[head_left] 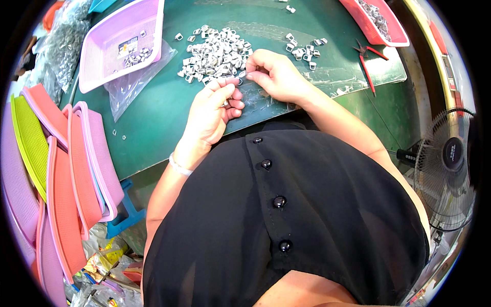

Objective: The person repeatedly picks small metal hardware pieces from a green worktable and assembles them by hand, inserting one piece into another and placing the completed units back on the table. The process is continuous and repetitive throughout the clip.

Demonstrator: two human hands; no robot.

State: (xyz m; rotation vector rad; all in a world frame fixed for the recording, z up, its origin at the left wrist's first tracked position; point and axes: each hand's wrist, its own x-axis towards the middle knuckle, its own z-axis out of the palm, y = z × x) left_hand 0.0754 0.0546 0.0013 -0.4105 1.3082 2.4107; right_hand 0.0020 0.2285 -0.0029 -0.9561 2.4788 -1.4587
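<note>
Green table [153, 110]: hands [243, 87] pinch clip [241, 74] between them.

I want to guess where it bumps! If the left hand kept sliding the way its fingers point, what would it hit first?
Probably the small metal piece the right hand pinches just ahead of the left hand, then the pile of metal clips beyond. Depth is hard to judge.

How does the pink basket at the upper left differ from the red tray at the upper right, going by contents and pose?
The pink basket holds only a few small metal pieces in one spot, with most of its mesh floor bare; the red tray is well filled with metal pieces. The pink basket partly rests on a clear plastic bag; the red tray sits by red-handled pliers. Both lie on the green table, away from the hands.
</note>
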